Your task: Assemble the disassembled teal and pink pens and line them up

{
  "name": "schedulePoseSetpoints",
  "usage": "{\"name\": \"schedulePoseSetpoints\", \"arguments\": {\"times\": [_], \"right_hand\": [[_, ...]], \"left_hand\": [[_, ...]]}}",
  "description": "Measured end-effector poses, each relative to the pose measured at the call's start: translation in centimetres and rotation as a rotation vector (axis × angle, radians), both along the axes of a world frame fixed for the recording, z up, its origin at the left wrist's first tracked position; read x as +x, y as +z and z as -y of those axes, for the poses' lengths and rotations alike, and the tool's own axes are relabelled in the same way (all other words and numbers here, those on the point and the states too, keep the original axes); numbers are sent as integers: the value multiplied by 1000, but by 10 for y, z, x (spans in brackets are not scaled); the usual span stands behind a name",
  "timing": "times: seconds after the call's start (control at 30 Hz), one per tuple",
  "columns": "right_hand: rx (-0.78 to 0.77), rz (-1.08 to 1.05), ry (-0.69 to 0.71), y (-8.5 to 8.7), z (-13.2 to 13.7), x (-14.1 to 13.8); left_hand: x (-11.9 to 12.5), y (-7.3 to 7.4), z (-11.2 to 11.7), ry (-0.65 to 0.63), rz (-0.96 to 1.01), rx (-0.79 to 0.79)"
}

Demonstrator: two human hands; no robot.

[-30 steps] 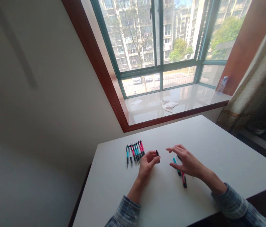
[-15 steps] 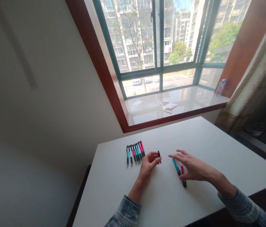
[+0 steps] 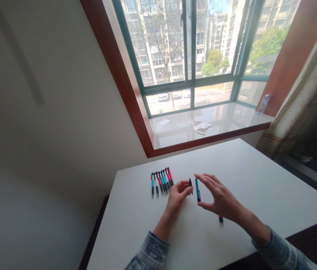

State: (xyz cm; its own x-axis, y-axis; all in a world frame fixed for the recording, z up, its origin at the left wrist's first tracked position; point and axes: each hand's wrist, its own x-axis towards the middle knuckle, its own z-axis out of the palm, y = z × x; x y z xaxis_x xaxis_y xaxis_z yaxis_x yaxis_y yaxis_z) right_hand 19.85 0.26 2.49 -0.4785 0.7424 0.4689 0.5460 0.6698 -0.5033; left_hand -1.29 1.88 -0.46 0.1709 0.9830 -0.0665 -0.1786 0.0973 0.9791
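My left hand (image 3: 178, 195) is closed, its fingertips pinching a short, slim black pen part (image 3: 191, 186). Just to the right, my right hand (image 3: 220, 193) grips a teal pen barrel (image 3: 197, 189) with a black end and clip, lengthwise between thumb and fingers. The two parts are close together but look apart. Beneath my right hand lies a pink and black pen barrel (image 3: 220, 219), mostly hidden by it. Left of my left hand, several pens (image 3: 162, 181) with teal, white and pink barrels and black grips lie side by side in a row.
All of this is on a white table (image 3: 135, 225) pushed near a window. The windowsill (image 3: 172, 138) holds a crumpled cloth (image 3: 201, 126), a flat paper (image 3: 163, 122) and a clear bottle (image 3: 263, 104). A curtain (image 3: 293, 105) hangs at the right.
My right hand has picked up the teal barrel from the table and carried it left, beside the black part. My left hand has barely moved.
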Motion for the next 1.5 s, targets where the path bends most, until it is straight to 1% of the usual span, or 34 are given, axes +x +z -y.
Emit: {"name": "schedulePoseSetpoints", "arguments": {"times": [0.1,0.2,0.3,0.5,0.6,0.77,0.9,1.0,1.1,1.27,1.33,1.4,1.5], "right_hand": [[28,-3,14,-2,1,-8],[25,12,20,-3,-1,-9],[15,23,30,-4,-2,-8],[-35,35,47,-7,-2,-7],[-41,-7,31,-6,-7,2],[-30,-16,-34,-7,-19,29],[-131,32,-57,-14,-20,37],[-194,65,-11,-21,-16,33],[-194,100,2,-23,-11,25],[-161,226,-71,-25,-4,10],[-165,258,-78,-26,-2,6],[-171,241,-73,-26,0,2],[-168,116,-97,-19,1,2]], "left_hand": [[1,5,2,-5,13,4],[2,8,3,-29,21,2],[2,8,2,-56,19,-5],[2,4,1,-64,12,-3],[1,4,1,-37,-14,10],[1,0,0,34,-33,2],[1,-2,-1,43,-53,10],[1,-1,-1,40,-58,18],[2,1,-1,54,-58,15],[2,2,-1,65,-68,30],[1,3,0,79,-83,52],[0,4,0,106,-106,77],[-1,7,0,162,-130,98]]}}
